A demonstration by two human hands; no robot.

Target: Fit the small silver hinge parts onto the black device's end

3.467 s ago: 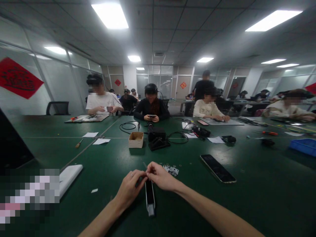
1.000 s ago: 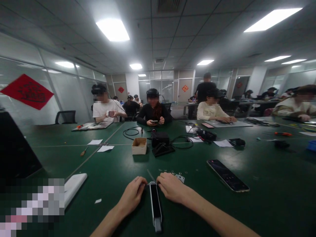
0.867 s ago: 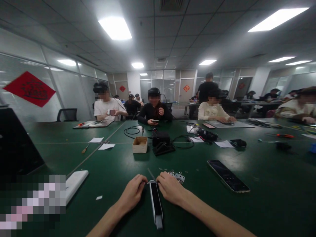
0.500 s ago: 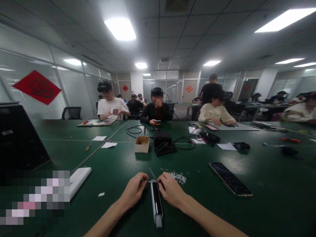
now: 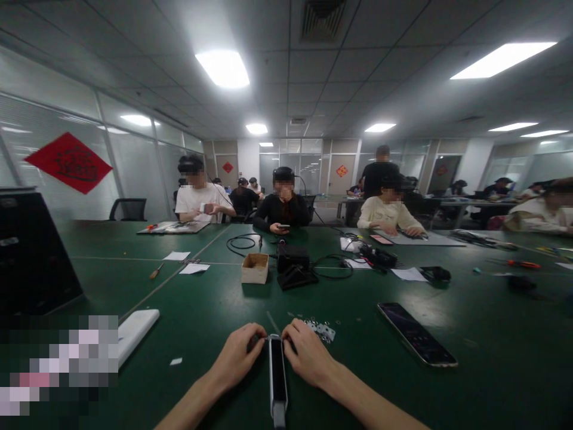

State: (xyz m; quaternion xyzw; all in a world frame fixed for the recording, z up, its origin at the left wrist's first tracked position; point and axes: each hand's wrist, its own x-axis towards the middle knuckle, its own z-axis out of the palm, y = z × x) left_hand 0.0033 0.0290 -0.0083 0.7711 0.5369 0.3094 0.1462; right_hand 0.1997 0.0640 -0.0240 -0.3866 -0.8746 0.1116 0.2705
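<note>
A long, narrow black device (image 5: 278, 376) with a silver near end lies lengthwise on the green table (image 5: 470, 370), pointing away from me. My left hand (image 5: 237, 357) and my right hand (image 5: 308, 354) meet at its far end, fingers curled and pinching at the tip from either side. What sits between the fingertips is too small to make out. A thin rod (image 5: 271, 321) lies just beyond the hands. A cluster of small silver metal parts (image 5: 321, 329) rests right of my right hand.
A dark phone (image 5: 416, 341) lies at right. A white flat object (image 5: 136, 327) and a black monitor (image 5: 31, 251) are at left. Beyond the hands stand a small cardboard box (image 5: 255, 268) and a black device with cables (image 5: 293, 267). Several other people sit across the table.
The view has tilted up slightly, so hands and device sit lower in frame. Both hands stay pinched at the device's far end, now lying on the table rather than raised as earlier.
</note>
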